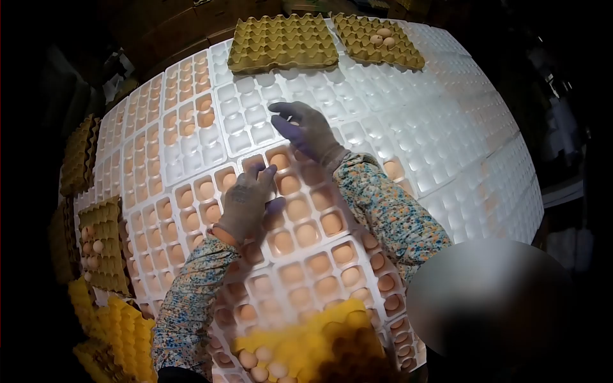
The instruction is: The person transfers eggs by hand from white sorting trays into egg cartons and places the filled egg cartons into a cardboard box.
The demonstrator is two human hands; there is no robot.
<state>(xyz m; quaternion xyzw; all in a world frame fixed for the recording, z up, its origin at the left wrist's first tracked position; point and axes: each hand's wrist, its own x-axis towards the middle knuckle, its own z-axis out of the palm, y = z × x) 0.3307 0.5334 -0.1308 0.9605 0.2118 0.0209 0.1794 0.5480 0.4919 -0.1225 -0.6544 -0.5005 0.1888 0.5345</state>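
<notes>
My left hand, in a grey and purple glove, lies low over a white foam egg tray, fingers and thumb apart. Its fingertips are near a brown egg in a cell. Farther forward and to the right, my right hand, gloved the same way, hovers over pale cells of another foam tray. Its fingers curve, with a gap between thumb and fingertips. A small light patch shows in that gap; whether it is an egg or the tray behind, I cannot make out. Flowered sleeves cover both forearms.
Pulp egg flats lie at the far edge; another flat there holds several eggs. A flat with eggs sits at the left. A yellow flat with several eggs is close to me. A blurred round shape covers the lower right.
</notes>
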